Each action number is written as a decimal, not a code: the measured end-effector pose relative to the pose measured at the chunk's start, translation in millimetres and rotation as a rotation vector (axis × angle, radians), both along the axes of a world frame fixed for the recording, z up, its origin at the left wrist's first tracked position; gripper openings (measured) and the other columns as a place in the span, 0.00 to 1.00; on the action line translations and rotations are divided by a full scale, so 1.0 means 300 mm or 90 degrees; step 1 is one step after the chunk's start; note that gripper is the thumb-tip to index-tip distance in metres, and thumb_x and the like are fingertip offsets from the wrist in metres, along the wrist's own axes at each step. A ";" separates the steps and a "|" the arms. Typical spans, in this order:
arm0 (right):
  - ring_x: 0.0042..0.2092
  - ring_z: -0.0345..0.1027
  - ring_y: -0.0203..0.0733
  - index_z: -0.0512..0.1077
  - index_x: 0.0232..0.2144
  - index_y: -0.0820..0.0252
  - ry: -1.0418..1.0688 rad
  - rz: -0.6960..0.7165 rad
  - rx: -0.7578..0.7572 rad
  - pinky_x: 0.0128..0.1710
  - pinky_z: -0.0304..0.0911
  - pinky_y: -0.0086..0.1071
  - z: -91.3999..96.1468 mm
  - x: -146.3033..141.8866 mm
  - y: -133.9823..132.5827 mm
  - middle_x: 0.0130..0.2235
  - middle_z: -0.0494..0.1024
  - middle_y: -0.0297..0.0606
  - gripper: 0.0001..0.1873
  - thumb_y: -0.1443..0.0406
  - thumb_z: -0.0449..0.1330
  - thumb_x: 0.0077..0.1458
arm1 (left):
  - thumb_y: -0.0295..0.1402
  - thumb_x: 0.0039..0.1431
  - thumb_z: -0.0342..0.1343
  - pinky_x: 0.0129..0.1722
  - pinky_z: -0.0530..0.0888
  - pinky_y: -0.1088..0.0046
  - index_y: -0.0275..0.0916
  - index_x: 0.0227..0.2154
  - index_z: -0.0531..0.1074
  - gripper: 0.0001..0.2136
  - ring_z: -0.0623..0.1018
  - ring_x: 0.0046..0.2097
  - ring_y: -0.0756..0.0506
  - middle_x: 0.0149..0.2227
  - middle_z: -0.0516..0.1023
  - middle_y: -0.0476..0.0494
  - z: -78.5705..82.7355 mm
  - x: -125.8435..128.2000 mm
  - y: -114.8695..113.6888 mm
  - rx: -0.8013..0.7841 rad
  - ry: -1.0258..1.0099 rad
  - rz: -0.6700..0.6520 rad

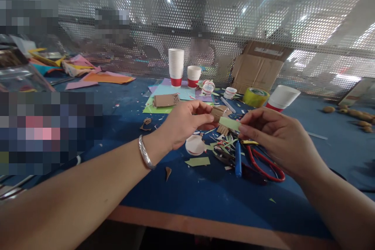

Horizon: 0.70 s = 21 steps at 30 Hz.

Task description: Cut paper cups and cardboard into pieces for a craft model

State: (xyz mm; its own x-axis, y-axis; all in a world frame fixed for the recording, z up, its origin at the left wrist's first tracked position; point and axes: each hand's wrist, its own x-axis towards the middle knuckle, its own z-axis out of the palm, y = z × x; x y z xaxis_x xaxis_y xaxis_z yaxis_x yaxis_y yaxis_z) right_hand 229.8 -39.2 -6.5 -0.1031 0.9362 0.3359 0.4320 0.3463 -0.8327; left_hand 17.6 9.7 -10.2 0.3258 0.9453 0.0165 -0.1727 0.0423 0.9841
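My left hand [184, 123], with a silver bangle on the wrist, is closed on a small brown cardboard piece [217, 112]. My right hand [274, 134] pinches a pale green paper strip [230, 123] that reaches to the cardboard piece. Both hands are held just above the blue table [205, 191]. Below them lie red-handled scissors [265, 164], a blue pen [238, 158], green paper scraps [197, 161] and a cut white cup bottom [195, 145].
Behind stand a stack of white and red paper cups [176, 67], a single cup [193, 76], a tipped cup [283, 97], a yellow tape roll [255, 96], coloured paper sheets [170, 93] and a cardboard box [258, 66]. A perforated metal screen backs the table.
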 end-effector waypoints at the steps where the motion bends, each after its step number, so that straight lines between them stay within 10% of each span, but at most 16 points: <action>1: 0.29 0.73 0.34 0.75 0.34 0.56 0.004 0.001 -0.001 0.29 0.69 0.25 -0.002 0.000 0.003 0.29 0.78 0.31 0.06 0.62 0.68 0.55 | 0.18 0.56 0.60 0.37 0.79 0.74 0.33 0.32 0.73 0.05 0.82 0.32 0.51 0.31 0.80 0.47 0.001 0.002 -0.003 -0.007 0.002 -0.001; 21: 0.33 0.73 0.35 0.75 0.35 0.57 0.038 0.046 -0.017 0.35 0.69 0.28 -0.034 0.017 0.028 0.32 0.77 0.32 0.08 0.60 0.68 0.55 | 0.19 0.56 0.60 0.38 0.78 0.76 0.31 0.29 0.77 0.04 0.82 0.33 0.51 0.30 0.82 0.45 0.012 0.015 -0.031 -0.042 0.007 -0.081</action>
